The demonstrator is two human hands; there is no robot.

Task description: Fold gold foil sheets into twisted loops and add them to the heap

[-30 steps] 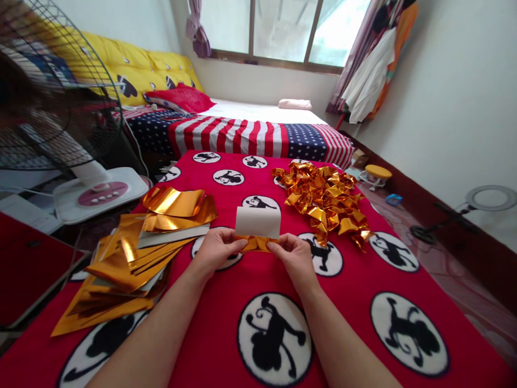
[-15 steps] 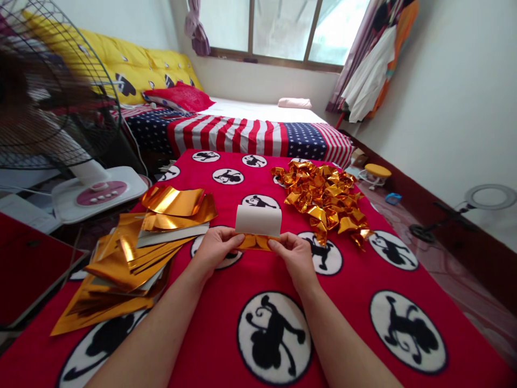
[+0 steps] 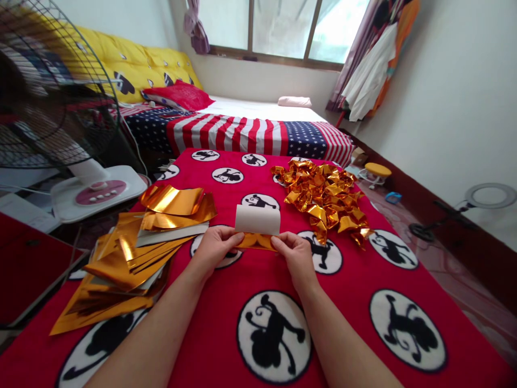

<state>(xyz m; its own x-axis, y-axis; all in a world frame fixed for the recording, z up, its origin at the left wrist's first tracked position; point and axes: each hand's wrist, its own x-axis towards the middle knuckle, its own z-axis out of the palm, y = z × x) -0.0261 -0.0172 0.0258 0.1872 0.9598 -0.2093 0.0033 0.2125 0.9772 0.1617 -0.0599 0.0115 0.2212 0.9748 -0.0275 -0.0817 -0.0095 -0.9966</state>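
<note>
Between my two hands is a sheet of gold foil paper (image 3: 257, 221), its white back facing me and its near edge folded over into a shiny gold band. My left hand (image 3: 217, 245) pinches the left end of that band between thumb and fingers. At the right end, my right hand (image 3: 293, 250) grips it the same way, thumb on top. A loose stack of flat gold foil sheets (image 3: 137, 264) lies to the left of my hands. Beyond my right hand is a heap of folded gold foil pieces (image 3: 323, 194).
A red cloth with monkey prints (image 3: 339, 339) covers the table. At the left edge stands a fan (image 3: 100, 188), its blades blurred. Behind the table is a bed with a striped, starred cover (image 3: 234, 132). A yellow stool (image 3: 377, 170) and a ring light (image 3: 490, 195) are at the right.
My right thumb has slid slightly right along the folded gold band. Both hands otherwise keep their hold on the sheet in nearly the same place.
</note>
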